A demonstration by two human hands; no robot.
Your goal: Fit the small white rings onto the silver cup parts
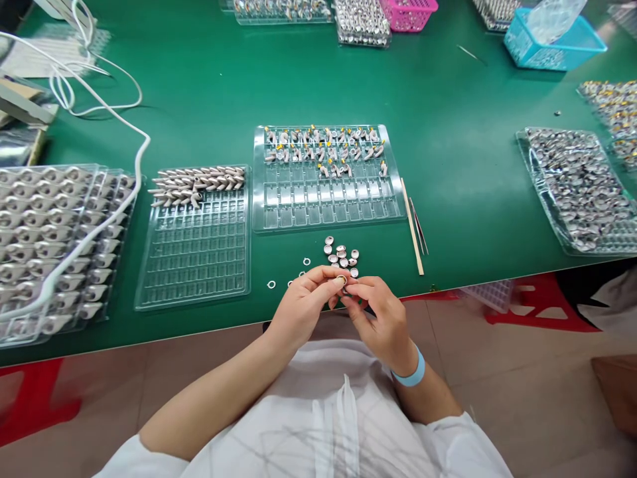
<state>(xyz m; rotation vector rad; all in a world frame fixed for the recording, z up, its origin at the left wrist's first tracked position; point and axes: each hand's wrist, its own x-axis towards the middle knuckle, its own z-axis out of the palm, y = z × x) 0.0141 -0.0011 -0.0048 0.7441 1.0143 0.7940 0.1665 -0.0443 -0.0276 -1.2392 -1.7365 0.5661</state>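
My left hand (303, 305) and my right hand (381, 318) meet at the near edge of the green table (209, 86). Both pinch one small round metal cap (341, 280) between their fingertips. A small heap of the same metal caps (341, 255) lies just beyond my fingers. A few loose white rings (271, 284) lie to the left of my hands. Beyond the heap stands a clear plastic tray (326, 199) whose far rows hold small assembled parts (323, 149). My right wrist wears a light blue band (411, 376).
A clear tray (196, 259) with grey parts along its top sits left. Further left lie stacked trays (54, 245) crossed by a white cable (119, 119). A wooden stick (412, 227) and tweezers (419, 229) lie right. A tray of metal pieces (580, 189), blue basket (552, 40) and pink basket (408, 13) stand beyond.
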